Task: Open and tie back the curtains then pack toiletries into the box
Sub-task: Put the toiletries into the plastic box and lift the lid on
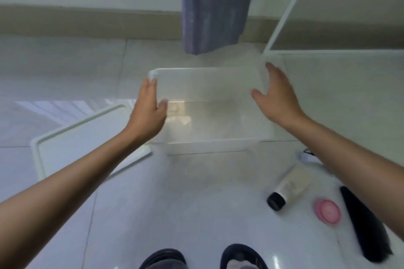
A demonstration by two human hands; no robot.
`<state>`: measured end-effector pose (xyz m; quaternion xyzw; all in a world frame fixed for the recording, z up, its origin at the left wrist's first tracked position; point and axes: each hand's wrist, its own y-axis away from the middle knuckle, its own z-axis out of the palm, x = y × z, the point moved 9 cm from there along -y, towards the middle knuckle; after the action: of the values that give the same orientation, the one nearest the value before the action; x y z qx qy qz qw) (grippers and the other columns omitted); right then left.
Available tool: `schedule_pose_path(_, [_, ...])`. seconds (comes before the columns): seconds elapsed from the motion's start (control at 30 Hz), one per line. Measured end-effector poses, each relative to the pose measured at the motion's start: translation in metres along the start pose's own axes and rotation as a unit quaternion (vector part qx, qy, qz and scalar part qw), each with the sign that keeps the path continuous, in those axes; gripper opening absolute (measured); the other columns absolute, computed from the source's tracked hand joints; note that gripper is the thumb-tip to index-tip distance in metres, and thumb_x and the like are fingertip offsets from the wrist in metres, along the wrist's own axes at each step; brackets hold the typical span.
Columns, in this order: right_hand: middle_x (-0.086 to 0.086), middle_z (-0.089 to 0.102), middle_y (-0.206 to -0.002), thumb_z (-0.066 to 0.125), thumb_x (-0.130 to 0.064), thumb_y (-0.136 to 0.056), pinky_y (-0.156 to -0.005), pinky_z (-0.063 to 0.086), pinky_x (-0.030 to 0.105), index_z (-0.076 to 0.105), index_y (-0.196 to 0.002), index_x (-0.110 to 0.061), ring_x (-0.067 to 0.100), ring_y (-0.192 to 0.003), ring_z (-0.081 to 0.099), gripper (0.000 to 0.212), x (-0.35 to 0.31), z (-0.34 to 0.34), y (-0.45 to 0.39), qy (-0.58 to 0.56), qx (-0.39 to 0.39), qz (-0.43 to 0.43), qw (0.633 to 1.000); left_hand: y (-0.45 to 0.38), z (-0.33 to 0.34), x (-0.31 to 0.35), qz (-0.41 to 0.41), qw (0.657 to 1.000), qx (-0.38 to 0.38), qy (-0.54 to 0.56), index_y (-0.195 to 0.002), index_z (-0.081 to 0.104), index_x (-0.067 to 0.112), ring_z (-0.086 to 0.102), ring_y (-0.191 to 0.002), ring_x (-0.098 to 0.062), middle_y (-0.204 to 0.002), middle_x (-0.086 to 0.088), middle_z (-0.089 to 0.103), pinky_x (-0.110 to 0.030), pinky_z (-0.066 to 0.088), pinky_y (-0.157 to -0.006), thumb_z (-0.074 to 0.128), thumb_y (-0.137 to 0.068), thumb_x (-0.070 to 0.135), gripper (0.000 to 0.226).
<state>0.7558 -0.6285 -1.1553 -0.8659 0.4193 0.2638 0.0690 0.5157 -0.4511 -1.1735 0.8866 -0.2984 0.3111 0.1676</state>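
Note:
A clear plastic box [209,142] is in front of me, just above or on the tiled floor; blur hides which. My left hand [146,111] grips its left wall, thumb inside and fingers outside. My right hand [275,98] holds the right wall the same way, fingers nearly straight along the outside. The box looks empty. On the floor to the right lie a white tube with a black cap [290,188], a pink round container [327,211] and a long black object [367,225]. A blue-grey curtain [216,6] hangs gathered beyond the box.
The box's white lid [83,144] lies flat on the floor at the left. A small white item [306,156] sits partly under my right forearm. A white-framed panel [290,6] stands at the back right. My shoes [240,257] show at the bottom edge.

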Motion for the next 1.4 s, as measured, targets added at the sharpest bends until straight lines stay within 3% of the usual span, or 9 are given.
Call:
schedule_pose_path(0.1, [0.011, 0.04, -0.149, 0.054, -0.026, -0.095, -0.106, 0.034, 0.029, 0.024, -0.151, -0.014, 0.027, -0.131, 0.046, 0.064, 0.038, 0.02, 0.028, -0.082, -0.056, 0.073, 0.992, 0.007, 0.006, -0.007, 0.015, 1.0, 0.002, -0.021, -0.151, 0.012, 0.008, 0.0, -0.147, -0.016, -0.159, -0.01, 0.003, -0.017, 0.001, -0.111, 0.034, -0.087, -0.011, 0.07])
schedule_pose_path(0.23, [0.014, 0.049, -0.142, 0.043, -0.022, -0.101, -0.098, 0.037, 0.026, 0.03, -0.149, -0.011, 0.028, -0.128, 0.049, 0.051, 0.044, 0.023, 0.058, -0.096, -0.039, 0.044, 0.994, 0.02, 0.016, -0.005, 0.04, 0.998, -0.016, -0.037, -0.151, 0.01, 0.009, -0.003, -0.146, -0.014, -0.159, -0.01, 0.0, -0.018, 0.002, -0.111, 0.033, -0.084, -0.016, 0.076])
schedule_pose_path(0.5, [0.002, 0.053, -0.137, 0.043, -0.033, -0.101, -0.091, 0.034, 0.019, 0.038, -0.143, -0.022, 0.013, -0.117, 0.054, 0.044, 0.052, 0.007, 0.053, -0.206, -0.037, 0.068, 0.976, 0.015, -0.015, 0.076, 0.134, 0.987, -0.01, -0.09, -0.148, 0.024, 0.019, 0.016, -0.144, -0.028, -0.159, -0.011, 0.005, -0.038, 0.021, -0.111, 0.057, -0.09, 0.015, 0.067])
schedule_pose_path(0.63, [-0.007, 0.061, -0.124, 0.051, -0.037, -0.096, -0.077, 0.044, 0.023, 0.053, -0.127, -0.026, 0.006, -0.093, 0.059, 0.033, 0.098, -0.03, 0.047, -0.212, 0.041, 0.107, 0.971, 0.025, -0.01, 0.17, 0.256, 0.956, -0.068, -0.128, -0.147, 0.024, 0.027, 0.015, -0.145, -0.023, -0.16, -0.002, 0.001, -0.026, 0.016, -0.107, 0.055, -0.09, 0.027, 0.065])
schedule_pose_path(0.8, [-0.01, 0.062, -0.114, 0.058, -0.03, -0.091, -0.071, 0.04, 0.013, 0.059, -0.12, -0.025, 0.004, -0.093, 0.058, 0.03, 0.166, -0.059, 0.051, -0.183, 0.078, 0.164, 0.966, 0.035, 0.04, 0.258, 0.344, 0.919, -0.143, -0.127, -0.148, 0.017, 0.03, 0.01, -0.146, -0.02, -0.16, 0.001, -0.006, -0.025, 0.01, -0.108, 0.048, -0.095, 0.031, 0.062])
schedule_pose_path(0.97, [-0.013, 0.064, -0.094, 0.058, -0.022, -0.087, -0.069, 0.037, 0.014, 0.063, -0.098, -0.029, 0.002, -0.081, 0.056, 0.014, 0.208, -0.07, 0.073, -0.114, 0.081, 0.182, 0.973, 0.074, 0.124, 0.321, 0.435, 0.875, -0.199, -0.08, -0.138, 0.04, 0.02, 0.037, -0.133, -0.023, -0.15, -0.008, 0.031, -0.03, 0.031, -0.108, 0.047, -0.095, 0.016, 0.043])
schedule_pose_path(1.07, [-0.01, 0.058, -0.065, 0.053, -0.026, -0.082, -0.059, 0.037, 0.022, 0.052, -0.066, -0.025, 0.007, -0.061, 0.053, 0.015, 0.219, -0.062, 0.084, -0.004, 0.011, 0.145, 0.989, 0.106, 0.191, 0.321, 0.424, 0.863, -0.254, -0.102, -0.121, 0.056, 0.014, 0.057, -0.102, -0.028, -0.115, -0.008, 0.055, -0.037, 0.047, -0.081, 0.045, -0.093, 0.01, 0.03])
schedule_pose_path(1.2, [0.004, 0.067, -0.108, 0.05, -0.025, -0.087, -0.076, 0.05, 0.031, 0.064, -0.111, -0.02, 0.023, -0.094, 0.062, 0.028, 0.252, -0.042, 0.099, 0.061, -0.07, 0.198, 0.976, 0.141, 0.271, 0.264, 0.337, 0.866, -0.309, -0.202, -0.127, 0.045, 0.01, 0.05, -0.105, -0.03, -0.121, -0.011, 0.045, -0.034, 0.037, -0.069, 0.044, -0.092, 0.01, 0.035])
schedule_pose_path(1.4, [0.007, 0.068, -0.094, 0.039, -0.024, -0.094, -0.049, 0.047, 0.023, 0.047, -0.132, -0.027, 0.018, -0.058, 0.069, 0.039, 0.281, -0.016, 0.126, -0.069, -0.126, 0.326, 0.935, 0.147, 0.325, 0.199, 0.231, 0.869, -0.325, -0.294, -0.131, 0.035, 0.014, 0.043, -0.113, -0.029, -0.128, -0.01, 0.035, -0.033, 0.035, -0.072, 0.053, -0.09, 0.048, 0.057])
